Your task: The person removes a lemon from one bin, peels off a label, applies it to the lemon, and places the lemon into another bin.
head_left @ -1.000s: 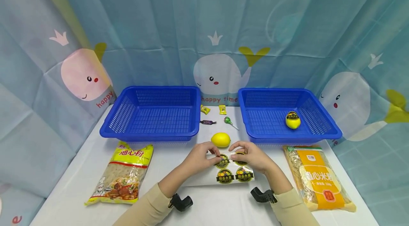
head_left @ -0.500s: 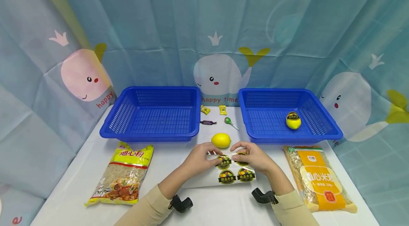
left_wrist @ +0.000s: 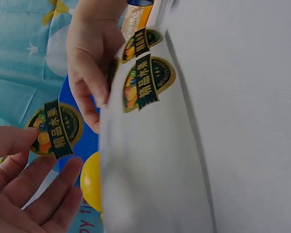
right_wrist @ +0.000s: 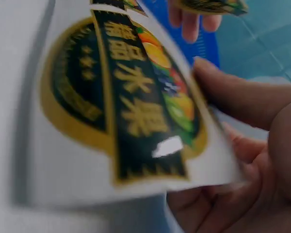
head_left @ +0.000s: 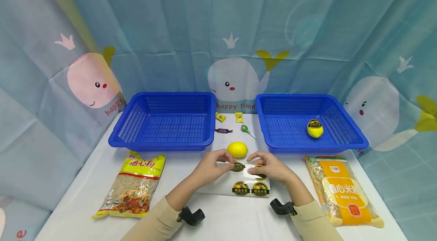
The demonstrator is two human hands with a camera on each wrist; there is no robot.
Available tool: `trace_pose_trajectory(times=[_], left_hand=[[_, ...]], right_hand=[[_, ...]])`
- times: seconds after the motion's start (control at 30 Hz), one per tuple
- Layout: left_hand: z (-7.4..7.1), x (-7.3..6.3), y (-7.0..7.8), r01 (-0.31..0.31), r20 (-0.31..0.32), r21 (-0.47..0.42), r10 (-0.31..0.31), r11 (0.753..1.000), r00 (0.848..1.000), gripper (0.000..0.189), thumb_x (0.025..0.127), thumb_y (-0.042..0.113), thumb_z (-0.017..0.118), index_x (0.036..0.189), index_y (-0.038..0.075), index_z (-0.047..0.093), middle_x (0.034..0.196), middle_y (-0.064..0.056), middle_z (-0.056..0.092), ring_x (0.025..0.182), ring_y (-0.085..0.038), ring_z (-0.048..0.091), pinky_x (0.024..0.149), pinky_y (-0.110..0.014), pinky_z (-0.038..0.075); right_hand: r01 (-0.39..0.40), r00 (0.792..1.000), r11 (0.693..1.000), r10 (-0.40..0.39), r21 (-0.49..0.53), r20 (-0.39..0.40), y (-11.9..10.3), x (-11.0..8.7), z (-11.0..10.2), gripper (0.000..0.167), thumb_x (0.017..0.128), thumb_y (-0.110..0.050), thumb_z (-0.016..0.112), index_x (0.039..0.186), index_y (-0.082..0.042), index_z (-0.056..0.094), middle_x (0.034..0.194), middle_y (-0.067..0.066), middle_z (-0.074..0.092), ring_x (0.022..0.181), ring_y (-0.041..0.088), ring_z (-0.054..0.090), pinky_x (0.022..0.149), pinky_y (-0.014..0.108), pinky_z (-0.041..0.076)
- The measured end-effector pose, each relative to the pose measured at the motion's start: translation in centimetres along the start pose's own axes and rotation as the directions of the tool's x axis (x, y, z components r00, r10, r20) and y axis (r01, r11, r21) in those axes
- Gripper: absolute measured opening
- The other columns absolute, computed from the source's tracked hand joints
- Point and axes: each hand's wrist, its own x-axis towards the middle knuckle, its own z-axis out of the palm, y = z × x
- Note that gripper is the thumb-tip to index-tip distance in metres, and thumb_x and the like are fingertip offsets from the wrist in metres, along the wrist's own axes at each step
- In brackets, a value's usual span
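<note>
My left hand (head_left: 211, 168) pinches a round black-and-gold fruit sticker (left_wrist: 56, 130) between thumb and fingers. In the left wrist view this sticker is apart from the white sticker sheet (left_wrist: 145, 155). My right hand (head_left: 272, 168) holds the far right part of the sheet, thumb on top and fingers beneath, partly hiding a sticker (head_left: 261, 176) there. Two more stickers, one of them a fruit label (head_left: 241, 188), show along the sheet's near edge. Just beyond the hands a yellow lemon (head_left: 237, 149) lies on the table.
Two blue baskets stand at the back, a left basket (head_left: 162, 147) and a right basket (head_left: 315, 148) holding a stickered lemon (head_left: 315, 129). Between them lie wrapped candies (head_left: 223, 130) and a lollipop (head_left: 244, 129). A pasta bag (head_left: 131, 186) and a noodle bag (head_left: 345, 191) flank the arms.
The sticker at my left fingers has lifted from the sheet and tilted, leaving white backing between it and the near row. My right hand keeps its hold on the sheet.
</note>
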Motion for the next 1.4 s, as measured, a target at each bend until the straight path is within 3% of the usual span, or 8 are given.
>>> trace_pose_trajectory(times=[0.1, 0.3, 0.47, 0.9, 1.0, 1.13, 1.27, 1.4], left_hand=[[-0.1, 0.0, -0.1, 0.017, -0.012, -0.04, -0.017, 0.999, 1.0, 0.005, 0.093, 0.012, 0.069, 0.094, 0.011, 0.064, 0.093, 0.0, 0.072, 0.088, -0.015, 0.068, 0.084, -0.033, 0.058], [0.0, 0.1, -0.4, 0.052, -0.036, -0.033, -0.053, 0.998, 0.998, 0.01, 0.09, 0.002, 0.067, 0.097, 0.008, 0.063, 0.09, -0.002, 0.066, 0.082, -0.012, 0.06, 0.075, -0.022, 0.054], [0.0, 0.2, -0.6, 0.075, -0.025, -0.045, -0.077, 0.996, 0.997, 0.019, 0.086, -0.002, 0.07, 0.102, 0.007, 0.064, 0.09, -0.002, 0.066, 0.082, -0.013, 0.06, 0.073, -0.022, 0.053], [-0.8, -0.2, -0.2, 0.119, -0.033, -0.062, -0.121, 0.991, 0.992, 0.028, 0.084, -0.001, 0.073, 0.11, 0.007, 0.068, 0.089, -0.003, 0.067, 0.079, -0.015, 0.059, 0.071, -0.021, 0.052], [-0.9, -0.2, -0.1, 0.126, -0.039, -0.055, -0.128, 0.99, 0.991, 0.025, 0.085, 0.001, 0.073, 0.109, 0.006, 0.069, 0.091, -0.003, 0.068, 0.082, -0.015, 0.06, 0.073, -0.02, 0.053], [-0.8, -0.3, -0.4, 0.127, -0.038, -0.04, -0.128, 0.991, 0.991, 0.018, 0.086, 0.003, 0.073, 0.104, 0.005, 0.071, 0.092, -0.002, 0.07, 0.082, -0.014, 0.061, 0.073, -0.021, 0.054], [-1.0, -0.4, -0.8, 0.126, -0.043, -0.037, -0.128, 0.991, 0.991, 0.01, 0.088, 0.005, 0.073, 0.098, 0.007, 0.072, 0.089, -0.001, 0.071, 0.08, -0.013, 0.062, 0.073, -0.022, 0.054], [-1.2, -0.5, -0.9, 0.132, -0.055, -0.047, -0.134, 0.99, 0.989, 0.009, 0.088, 0.005, 0.072, 0.097, 0.008, 0.073, 0.089, -0.001, 0.071, 0.08, -0.014, 0.062, 0.073, -0.023, 0.054]], right_hand=[[0.009, 0.998, 0.984, -0.02, -0.176, -0.061, 0.0, 0.3, 0.1, 0.041, 0.082, -0.018, 0.084, 0.114, -0.003, 0.064, 0.077, 0.002, 0.06, 0.066, 0.012, 0.052, 0.063, 0.024, 0.045], [-0.086, 0.98, 0.883, -0.009, -0.461, -0.201, -0.2, 0.8, 0.9, 0.044, 0.071, -0.024, 0.093, 0.105, -0.013, 0.068, 0.085, 0.0, 0.06, 0.077, 0.014, 0.054, 0.072, 0.031, 0.046], [-0.128, 0.969, 0.83, -0.012, -0.542, -0.247, -0.4, 0.8, 1.2, 0.045, 0.069, -0.026, 0.094, 0.105, -0.015, 0.069, 0.093, 0.0, 0.064, 0.086, 0.016, 0.057, 0.082, 0.038, 0.05], [-0.181, 0.963, 0.772, 0.011, -0.609, -0.271, -1.9, 0.1, 1.3, 0.046, 0.072, -0.029, 0.092, 0.109, -0.012, 0.069, 0.096, 0.004, 0.066, 0.087, 0.019, 0.058, 0.082, 0.042, 0.051], [-0.188, 0.944, 0.792, -0.018, -0.581, -0.33, -2.2, 0.4, 1.5, 0.045, 0.078, -0.03, 0.088, 0.114, -0.01, 0.069, 0.1, 0.007, 0.067, 0.091, 0.023, 0.06, 0.085, 0.045, 0.052], [-0.168, 0.917, 0.857, -0.046, -0.487, -0.397, -2.2, 1.6, 1.8, 0.056, 0.082, -0.034, 0.084, 0.128, -0.009, 0.063, 0.115, 0.01, 0.068, 0.107, 0.029, 0.063, 0.093, 0.05, 0.053], [-0.126, 0.919, 0.92, -0.033, -0.371, -0.394, -1.8, 3.2, 1.9, 0.064, 0.083, -0.036, 0.084, 0.136, -0.011, 0.059, 0.126, 0.01, 0.066, 0.117, 0.031, 0.061, 0.1, 0.051, 0.051], [-0.117, 0.926, 0.941, -0.012, -0.317, -0.377, -1.5, 4.4, 2.0, 0.068, 0.081, -0.037, 0.085, 0.139, -0.014, 0.058, 0.129, 0.01, 0.065, 0.118, 0.03, 0.06, 0.102, 0.052, 0.049]])
